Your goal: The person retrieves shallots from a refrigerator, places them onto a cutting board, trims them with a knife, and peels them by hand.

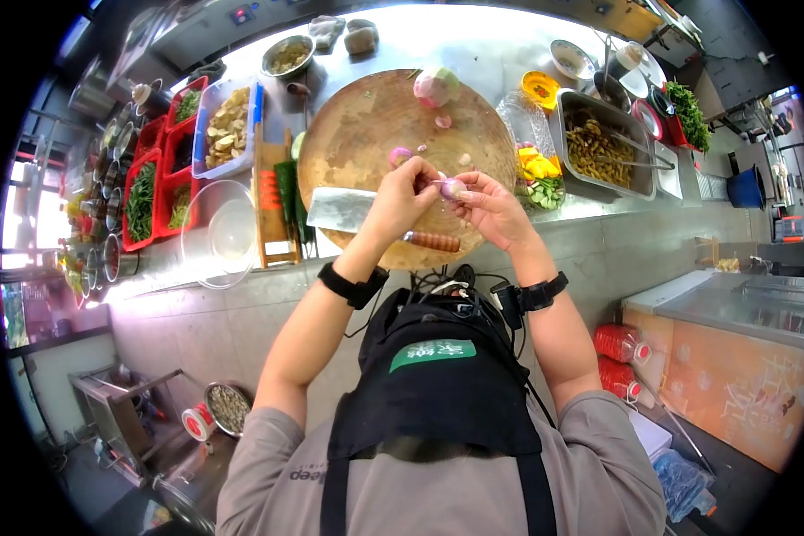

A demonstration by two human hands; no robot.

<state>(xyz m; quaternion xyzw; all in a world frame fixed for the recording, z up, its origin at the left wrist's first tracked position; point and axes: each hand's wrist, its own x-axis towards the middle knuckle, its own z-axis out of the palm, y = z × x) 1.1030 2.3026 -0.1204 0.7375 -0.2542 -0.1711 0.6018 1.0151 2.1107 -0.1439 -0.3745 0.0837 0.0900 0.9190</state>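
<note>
Over the round wooden chopping board (357, 125), my left hand (402, 198) and my right hand (493, 210) meet with pinched fingertips. Between them is a small purple bulb (453, 188) that looks like a shallot; fingers hide part of it. Under my left wrist a cleaver (339, 208) lies flat, its ribbed wooden handle pointing right. Another purple piece (400, 157) sits just beyond my left fingers. Small pale and pink scraps (464, 159) are scattered nearby. At the board's far side rests a round pink-and-green vegetable (435, 87).
Left of the board stand a narrow wooden rack (277, 201), a clear bowl (219, 228), a bin of sliced pieces (228, 129) and red baskets of greens (143, 201). To the right are a steel tray with tongs (641, 183) and yellow and green cut vegetables (540, 170).
</note>
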